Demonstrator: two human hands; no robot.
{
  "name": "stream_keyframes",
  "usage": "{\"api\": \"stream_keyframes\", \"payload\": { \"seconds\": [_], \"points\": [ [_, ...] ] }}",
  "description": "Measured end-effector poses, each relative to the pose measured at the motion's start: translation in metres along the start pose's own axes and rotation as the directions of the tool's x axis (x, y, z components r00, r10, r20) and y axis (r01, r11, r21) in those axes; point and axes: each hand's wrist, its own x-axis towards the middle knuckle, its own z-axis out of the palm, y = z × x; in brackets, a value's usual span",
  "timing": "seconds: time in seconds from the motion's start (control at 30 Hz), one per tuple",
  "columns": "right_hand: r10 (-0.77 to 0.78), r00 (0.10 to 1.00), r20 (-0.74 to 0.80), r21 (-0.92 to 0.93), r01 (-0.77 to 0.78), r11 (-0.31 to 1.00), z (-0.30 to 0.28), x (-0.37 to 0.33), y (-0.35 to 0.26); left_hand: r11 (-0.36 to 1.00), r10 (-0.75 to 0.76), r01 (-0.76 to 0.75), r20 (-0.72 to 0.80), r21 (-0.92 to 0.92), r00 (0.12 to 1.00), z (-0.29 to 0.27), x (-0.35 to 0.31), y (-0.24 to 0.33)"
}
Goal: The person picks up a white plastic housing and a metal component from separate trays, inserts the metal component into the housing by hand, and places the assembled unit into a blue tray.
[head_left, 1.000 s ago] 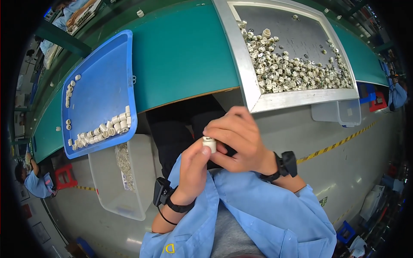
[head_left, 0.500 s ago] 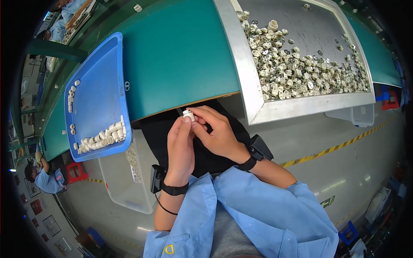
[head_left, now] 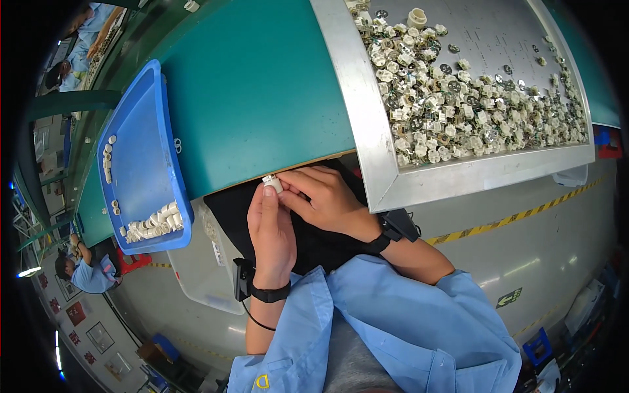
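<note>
A small white cylindrical plastic part (head_left: 272, 184) is held just off the near edge of the green table, above my lap. My left hand (head_left: 270, 226) is closed on it, thumb against its side. Fingers of my right hand (head_left: 327, 203), bent and pinched together, meet the part from the right. The upper end of the part looks stepped; its finer detail is too small to make out. On the left, a blue tray (head_left: 141, 164) holds a pile of similar white cylindrical parts (head_left: 155, 224) along its near side and several along its left side.
At the right, a metal-rimmed tray (head_left: 373, 157) holds a heap of small white pieces with metal bits (head_left: 458, 111). White rings (head_left: 177, 145) lie on the green table (head_left: 262, 85). A translucent bin (head_left: 206, 281) stands below. Co-workers sit at far left.
The whole view has shifted a little, so trays and table sit differently in it. Both hands stay together on the white cylindrical part, with only slight finger movement.
</note>
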Motion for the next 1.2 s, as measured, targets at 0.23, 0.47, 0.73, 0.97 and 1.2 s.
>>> {"api": "stream_keyframes", "payload": {
  "seconds": [0.23,0.47,0.73,0.97,1.2],
  "points": [
    [-0.088,0.987,-0.136,-0.054,0.082,0.995,0.005,0.0,0.012,0.999,-0.002,0.002,-0.004,0.034,1.0,0.012,0.005,-0.003],
    [-0.149,0.98,-0.132,-0.163,0.126,0.978,0.005,0.0,0.008,1.0,0.019,-0.019,-0.077,0.001,0.997,0.018,0.003,0.001],
    [0.035,0.999,0.001,-0.103,-0.034,0.994,0.003,-0.005,0.0,0.994,-0.099,0.103,0.089,-0.039,0.991,-0.004,0.004,0.006],
    [0.138,0.959,0.248,0.309,-0.213,0.927,-0.016,-0.024,-0.042,0.976,-0.175,0.213,0.428,-0.042,0.887,-0.054,-0.037,0.01],
    [-0.087,0.942,0.324,0.239,0.008,0.971,-0.064,-0.021,-0.105,0.981,-0.151,0.016,0.704,0.195,0.694,-0.045,-0.05,0.043]
  ]
}}
